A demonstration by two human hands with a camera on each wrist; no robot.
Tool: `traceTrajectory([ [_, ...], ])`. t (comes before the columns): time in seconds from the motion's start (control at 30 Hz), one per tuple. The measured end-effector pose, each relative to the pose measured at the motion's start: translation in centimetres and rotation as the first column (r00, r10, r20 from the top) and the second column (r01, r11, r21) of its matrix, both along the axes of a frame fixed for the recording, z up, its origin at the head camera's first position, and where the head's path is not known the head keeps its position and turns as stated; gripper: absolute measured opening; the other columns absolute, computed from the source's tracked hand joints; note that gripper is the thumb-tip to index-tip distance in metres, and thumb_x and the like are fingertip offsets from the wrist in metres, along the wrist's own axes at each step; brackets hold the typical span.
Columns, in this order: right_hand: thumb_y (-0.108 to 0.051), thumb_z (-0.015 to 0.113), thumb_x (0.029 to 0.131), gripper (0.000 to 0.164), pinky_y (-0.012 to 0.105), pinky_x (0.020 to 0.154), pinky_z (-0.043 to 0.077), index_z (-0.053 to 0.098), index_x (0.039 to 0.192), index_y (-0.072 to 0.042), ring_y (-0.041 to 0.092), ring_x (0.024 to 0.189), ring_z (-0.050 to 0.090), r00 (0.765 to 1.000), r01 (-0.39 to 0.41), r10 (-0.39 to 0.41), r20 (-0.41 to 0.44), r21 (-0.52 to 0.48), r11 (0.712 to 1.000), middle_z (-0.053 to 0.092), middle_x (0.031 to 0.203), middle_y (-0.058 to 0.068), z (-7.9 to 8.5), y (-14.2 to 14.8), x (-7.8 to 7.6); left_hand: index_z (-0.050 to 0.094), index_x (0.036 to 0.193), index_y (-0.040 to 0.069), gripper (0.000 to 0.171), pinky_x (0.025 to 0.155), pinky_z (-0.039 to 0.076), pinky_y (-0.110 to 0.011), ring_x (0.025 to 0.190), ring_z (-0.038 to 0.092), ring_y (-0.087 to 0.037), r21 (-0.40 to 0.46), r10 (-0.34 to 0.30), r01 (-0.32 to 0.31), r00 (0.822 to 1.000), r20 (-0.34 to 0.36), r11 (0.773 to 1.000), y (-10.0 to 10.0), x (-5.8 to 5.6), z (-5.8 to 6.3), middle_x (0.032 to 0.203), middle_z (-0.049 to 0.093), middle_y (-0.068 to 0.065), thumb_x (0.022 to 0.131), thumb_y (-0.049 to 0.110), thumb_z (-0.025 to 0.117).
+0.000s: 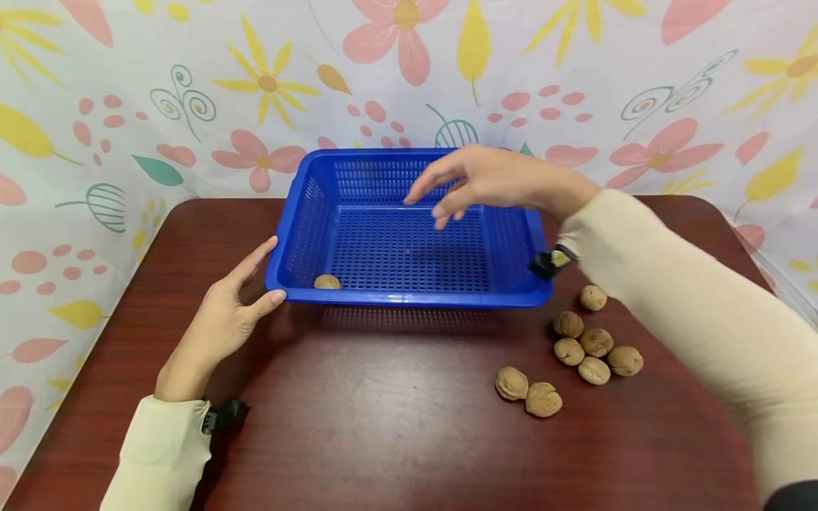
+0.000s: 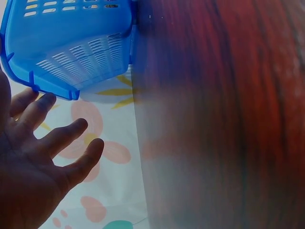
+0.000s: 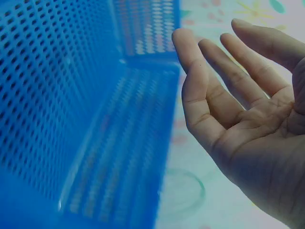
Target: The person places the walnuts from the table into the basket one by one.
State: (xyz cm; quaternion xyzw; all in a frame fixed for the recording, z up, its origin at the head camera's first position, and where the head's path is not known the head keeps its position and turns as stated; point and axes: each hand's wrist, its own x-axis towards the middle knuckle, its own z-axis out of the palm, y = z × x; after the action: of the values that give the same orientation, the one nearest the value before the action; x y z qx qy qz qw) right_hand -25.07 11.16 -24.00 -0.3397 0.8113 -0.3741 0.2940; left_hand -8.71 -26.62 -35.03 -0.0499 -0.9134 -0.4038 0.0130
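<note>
Two walnuts [image 1: 543, 399] touch on the counter [image 1: 383, 440], near right; six more sit just beyond, further right. Might roll if the right sleeve [image 1: 677, 305] clips them. Shells: tan-brown, roundish, seamed. Left hand [image 1: 220, 319] spread, thumb and a fingertip on the left rim of the basket [image 1: 409, 299]; uneven push could skew it. Basket's blue, slotted. One walnut [image 1: 327, 282] inside, near left corner. Right hand [image 1: 479, 181] over far side, fingers loosely bent, holding nothing.

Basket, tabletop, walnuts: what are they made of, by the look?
Basket: likely molded plastic, semi-gloss; perforated walls, highlights on the rim.
Tabletop: wood or wood-look laminate, can't tell which; glossy, reddish-brown, grained, reflecting light.
Walnuts: apparently natural shell, matte; tan, wrinkled.
</note>
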Motion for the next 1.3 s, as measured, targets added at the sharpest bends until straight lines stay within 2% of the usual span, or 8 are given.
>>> traceTrajectory([
  [0.13, -0.003, 0.064, 0.102, 0.033, 0.032, 0.080, 0.061, 0.071, 0.133, -0.010, 0.026, 0.096, 0.077, 0.993, 0.093, -0.097, -0.067, -0.058, 0.994, 0.076, 0.123, 0.009, 1.1, 4.8, 2.0, 0.033, 0.164, 0.038, 0.075, 0.110, 0.038, -0.074, 0.143, 0.044, -0.058, 0.007, -0.001, 0.001, 1.000, 0.006, 1.000, 0.0, 0.0, 0.1, 0.166, 0.040, -0.020, 0.102, 0.022, 0.071],
  [0.3, -0.011, 0.066, 0.103, 0.034, 0.028, 0.081, 0.059, 0.070, 0.137, -0.015, 0.023, 0.097, 0.076, 0.958, 0.259, -0.265, -0.106, -0.070, 0.963, 0.080, 0.107, 0.012, 1.6, 10.9, 4.9, 0.033, 0.164, 0.037, 0.075, 0.109, 0.042, -0.071, 0.139, 0.049, -0.057, 0.022, -0.007, 0.006, 1.000, 0.005, 1.000, 0.0, 0.0, 0.2, 0.162, 0.044, -0.024, 0.102, 0.020, 0.070],
  [0.4, -0.006, 0.064, 0.104, 0.036, 0.026, 0.081, 0.058, 0.067, 0.140, -0.010, 0.022, 0.095, 0.077, 0.939, 0.315, -0.327, -0.107, -0.111, 0.942, 0.080, 0.106, 0.013, 0.8, 14.2, 6.4, 0.033, 0.165, 0.037, 0.075, 0.107, 0.044, -0.070, 0.137, 0.052, -0.056, 0.023, -0.004, 0.004, 1.000, 0.006, 1.000, 0.0, 0.1, 0.2, 0.160, 0.046, -0.026, 0.102, 0.018, 0.069],
  [0.57, 0.008, 0.058, 0.102, 0.038, 0.028, 0.079, 0.056, 0.063, 0.139, 0.003, 0.023, 0.089, 0.076, 0.924, 0.352, -0.375, -0.078, -0.213, 0.911, 0.080, 0.103, 0.014, -1.9, 19.0, 8.0, 0.033, 0.165, 0.036, 0.075, 0.106, 0.046, -0.066, 0.136, 0.055, -0.052, 0.042, -0.014, 0.013, 1.000, 0.004, 0.999, 0.0, 0.0, 0.3, 0.159, 0.047, -0.026, 0.103, 0.016, 0.069],
  [0.73, 0.016, 0.052, 0.101, 0.041, 0.030, 0.077, 0.056, 0.058, 0.140, 0.007, 0.025, 0.090, 0.076, 0.944, 0.328, -0.327, 0.045, -0.256, 0.910, 0.079, 0.109, 0.016, -5.5, 22.8, 8.6, 0.032, 0.165, 0.035, 0.075, 0.106, 0.047, -0.063, 0.136, 0.056, -0.050, 0.051, -0.018, 0.018, 1.000, 0.005, 0.999, 0.1, 0.0, 0.3, 0.160, 0.047, -0.024, 0.103, 0.014, 0.068],
  [0.93, 0.009, 0.049, 0.105, 0.041, 0.034, 0.079, 0.057, 0.055, 0.145, 0.002, 0.026, 0.099, 0.075, 0.949, 0.309, -0.295, 0.109, -0.147, 0.940, 0.077, 0.118, 0.015, -9.2, 25.0, 8.7, 0.032, 0.165, 0.036, 0.075, 0.106, 0.047, -0.063, 0.136, 0.057, -0.051, 0.063, -0.020, 0.019, 1.000, 0.013, 0.998, 0.0, 0.0, 0.2, 0.160, 0.046, -0.025, 0.103, 0.015, 0.068],
  [1.1, 0.007, 0.051, 0.104, 0.041, 0.034, 0.077, 0.056, 0.056, 0.145, 0.001, 0.027, 0.097, 0.075, 0.932, 0.328, -0.297, 0.206, -0.133, 0.935, 0.077, 0.120, 0.015, -11.2, 25.6, 8.1, 0.031, 0.165, 0.037, 0.075, 0.106, 0.047, -0.064, 0.136, 0.055, -0.052, 0.061, -0.016, 0.015, 1.000, 0.016, 0.998, 0.0, 0.1, 0.2, 0.162, 0.044, -0.024, 0.103, 0.015, 0.068],
  [1.3, 0.010, 0.051, 0.102, 0.042, 0.033, 0.070, 0.058, 0.058, 0.143, 0.002, 0.025, 0.093, 0.078, 0.931, 0.295, -0.243, 0.272, -0.169, 0.941, 0.078, 0.118, 0.010, -12.5, 25.4, 7.6, 0.032, 0.165, 0.037, 0.075, 0.108, 0.043, -0.069, 0.143, 0.047, -0.055, 0.054, -0.014, 0.014, 1.000, 0.014, 0.998, 0.0, 0.0, 0.3, 0.166, 0.039, -0.021, 0.103, 0.017, 0.069],
])
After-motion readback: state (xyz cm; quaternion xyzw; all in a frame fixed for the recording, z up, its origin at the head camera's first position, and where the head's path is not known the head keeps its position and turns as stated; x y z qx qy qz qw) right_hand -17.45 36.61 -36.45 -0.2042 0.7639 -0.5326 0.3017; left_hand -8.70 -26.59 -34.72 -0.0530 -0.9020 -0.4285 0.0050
